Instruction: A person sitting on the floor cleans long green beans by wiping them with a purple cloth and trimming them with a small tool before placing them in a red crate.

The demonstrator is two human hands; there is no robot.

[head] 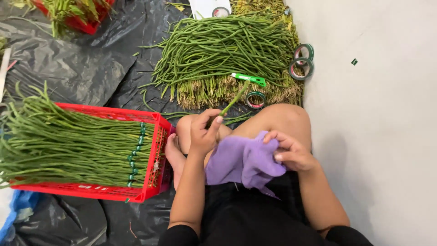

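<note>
Crate rim (160, 150) beside left hand (203, 134) — close.

Stuff you can't fully see here

The second red plastic crate (84, 25) and the white flat card (205, 7) get chopped by the top edge; the left hand (203, 133) probably hides the green bean stalk's (234, 100) lower end.

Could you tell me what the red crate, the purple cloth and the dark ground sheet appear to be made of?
The red crate looks like moulded plastic: an even glossy colour and a lattice wall. The purple cloth under the right hand seems a soft matte knit or fleece, folding limply. The dark ground sheet is probably thin plastic film, with shiny wrinkles.
</note>
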